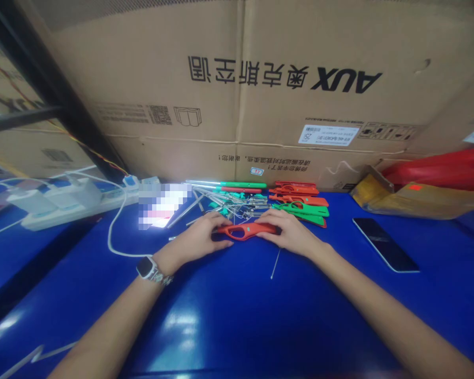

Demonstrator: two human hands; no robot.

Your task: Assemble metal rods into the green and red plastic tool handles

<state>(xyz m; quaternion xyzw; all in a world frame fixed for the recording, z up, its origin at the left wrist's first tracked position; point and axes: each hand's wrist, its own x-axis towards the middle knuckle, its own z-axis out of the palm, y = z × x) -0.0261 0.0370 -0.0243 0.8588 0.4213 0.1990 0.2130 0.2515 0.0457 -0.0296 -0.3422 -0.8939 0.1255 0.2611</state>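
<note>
Between my two hands is a red lighter handle (245,231) with an oval trigger loop, held level just above the blue table. My left hand (205,237) pinches its narrow end between thumb and fingers. At the wide end, my right hand (287,231) grips it, hiding part of that end. A thin metal wire (275,264) shows below my right hand. Just behind lies a tangled heap of small metal and green lighter parts (237,202). Green and red handle shells (306,208) are stacked behind my right hand. Long lighters with metal tubes (243,185) lie at the back.
At the left, a white power strip (43,217) holds several chargers, and a white cable (110,231) runs toward my left wrist. A lit, blurred-out screen (164,205) is nearby. On the right lie a phone (385,245) and an open carton (430,202). A large cardboard box (260,31) stands behind.
</note>
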